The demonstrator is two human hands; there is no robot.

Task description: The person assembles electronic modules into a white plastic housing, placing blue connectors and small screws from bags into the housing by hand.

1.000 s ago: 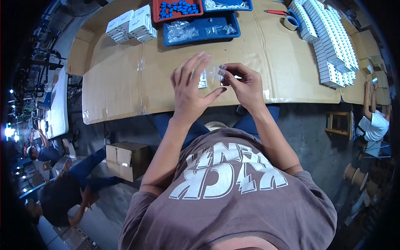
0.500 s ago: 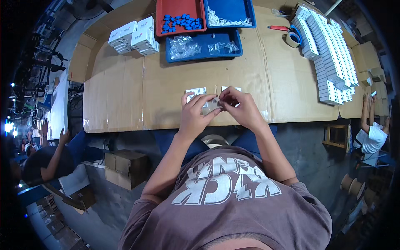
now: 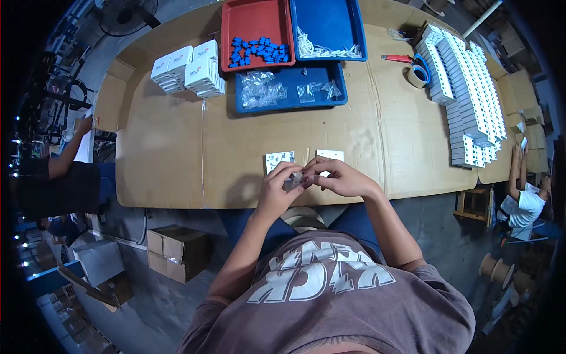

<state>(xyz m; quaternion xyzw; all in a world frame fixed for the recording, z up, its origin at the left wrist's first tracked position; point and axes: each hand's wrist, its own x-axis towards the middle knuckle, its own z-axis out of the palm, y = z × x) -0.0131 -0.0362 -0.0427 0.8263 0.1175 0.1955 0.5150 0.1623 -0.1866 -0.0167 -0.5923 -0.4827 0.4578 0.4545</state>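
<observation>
Both hands are together above the near middle of the cardboard-covered table. My left hand (image 3: pixel 276 190) is closed on a small clear plastic bag (image 3: pixel 291 182). At the bag's right end my right hand (image 3: pixel 337 178) pinches with bent fingers; whether it grips the bag or a small item there is hidden. Just beyond my left hand lies a flat white piece with dark markings (image 3: pixel 279 157). A second white flat piece (image 3: pixel 330 155) rests beyond my right hand, partly covered by it.
Across the table stand a red tray (image 3: pixel 257 17) of blue parts, a blue tray (image 3: pixel 328 23) of white plugs and a lower blue tray (image 3: pixel 292 107) of clear bags. White boxes (image 3: pixel 201 71) are stacked left, more (image 3: pixel 471 100) right, near tape (image 3: pixel 417 76) and red-handled scissors (image 3: pixel 398 58).
The table and trays sit lower in the picture as the view has shifted. My hands stay at the bag, the right fingers drawn in closer. The person at left has moved.
</observation>
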